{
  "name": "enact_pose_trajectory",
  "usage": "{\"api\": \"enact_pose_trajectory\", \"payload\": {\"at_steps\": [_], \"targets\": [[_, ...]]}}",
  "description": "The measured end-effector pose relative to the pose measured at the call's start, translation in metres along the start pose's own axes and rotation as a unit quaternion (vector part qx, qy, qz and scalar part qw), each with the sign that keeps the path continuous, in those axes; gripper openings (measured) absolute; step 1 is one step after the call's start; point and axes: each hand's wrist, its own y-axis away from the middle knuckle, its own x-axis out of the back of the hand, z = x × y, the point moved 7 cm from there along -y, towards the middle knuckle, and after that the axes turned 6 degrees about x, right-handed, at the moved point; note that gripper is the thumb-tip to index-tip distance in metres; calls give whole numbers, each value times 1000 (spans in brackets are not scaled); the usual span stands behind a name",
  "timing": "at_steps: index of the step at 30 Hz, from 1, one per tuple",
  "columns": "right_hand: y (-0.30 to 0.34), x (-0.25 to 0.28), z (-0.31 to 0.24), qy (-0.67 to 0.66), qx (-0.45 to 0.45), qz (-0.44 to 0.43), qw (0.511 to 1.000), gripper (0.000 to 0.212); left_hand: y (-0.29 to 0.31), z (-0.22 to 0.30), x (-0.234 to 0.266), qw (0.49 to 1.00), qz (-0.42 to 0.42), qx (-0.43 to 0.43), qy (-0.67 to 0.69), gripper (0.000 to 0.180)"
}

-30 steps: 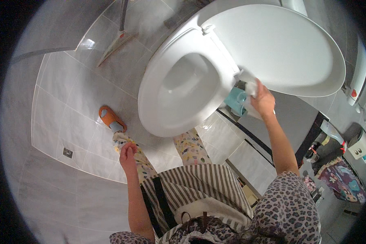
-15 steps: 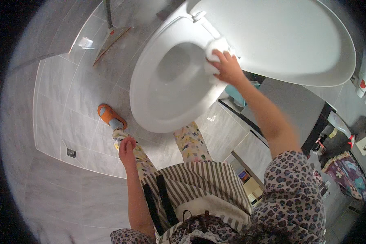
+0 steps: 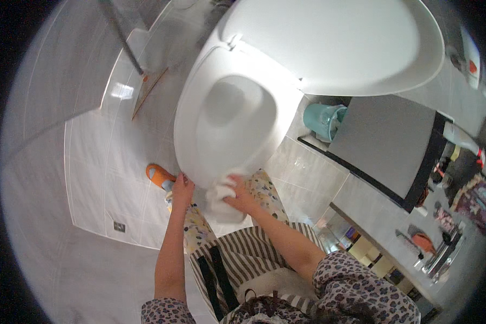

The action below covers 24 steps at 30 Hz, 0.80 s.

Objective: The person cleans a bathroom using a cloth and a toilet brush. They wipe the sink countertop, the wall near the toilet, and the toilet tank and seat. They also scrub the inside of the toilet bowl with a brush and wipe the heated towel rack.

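Note:
My right hand (image 3: 240, 197) is closed round a crumpled white cloth (image 3: 224, 202), blurred by motion, at the front rim of the white toilet (image 3: 188, 127). The cloth covers part of that rim. My left hand (image 3: 183, 193) has its fingers bent together at the front left edge of the toilet seat. Whether they grip the edge or only touch it is unclear. The seat lies down on the bowl, while the wide white lid (image 3: 335, 46) stands raised behind it.
A light blue bin (image 3: 318, 120) stands right of the toilet, beside a grey panel with black edges (image 3: 383, 143). Further right is a counter with bottles and a patterned cloth (image 3: 472, 205). A squeegee (image 3: 148, 94) stands on the tiled floor at far left. One orange slipper (image 3: 159, 175) shows.
My right hand has carried the white cloth from the right rear of the seat to the front rim. My left hand has come up to the seat's front left edge.

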Motion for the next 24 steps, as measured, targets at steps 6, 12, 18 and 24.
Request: {"api": "enact_pose_trajectory", "payload": {"at_steps": [6,12,18,24], "targets": [[-28,140,-14,-44,13,190,981,52,-15,-38,-7,983,-64,-117,-123,33],[-158,227,-168,170,357,190,899,72,-15,-34,-2,997,-29,7,-67,33],[-220,231,-108,390,388,208,809,82,2,-17,-1,986,-71,25,152,37],[-160,249,-22,255,169,277,911,89,23,-5,0,939,-63,116,319,43]]}}
